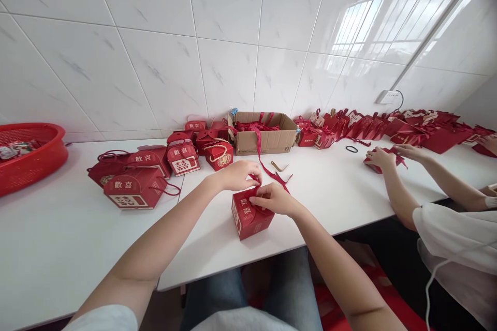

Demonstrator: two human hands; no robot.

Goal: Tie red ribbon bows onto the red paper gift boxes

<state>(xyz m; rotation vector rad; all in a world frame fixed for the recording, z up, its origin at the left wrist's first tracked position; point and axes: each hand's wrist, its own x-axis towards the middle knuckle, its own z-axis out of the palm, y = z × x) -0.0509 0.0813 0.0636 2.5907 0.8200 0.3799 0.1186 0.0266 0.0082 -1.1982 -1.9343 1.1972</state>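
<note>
Head view: we pinch a ribbon (259,184) with our left hand (237,175) and right hand (274,198), both closed on it atop the red box (248,217).
Box place: just in front of the cardboard carton (264,139).
Risk: we judge the ribbon may slip loose if our pinch eases.

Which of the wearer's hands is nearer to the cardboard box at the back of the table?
Left. The left hand is at the red gift box's top rear, closer to the cardboard box. The right hand rests on the gift box's top, nearer the wearer.
</note>
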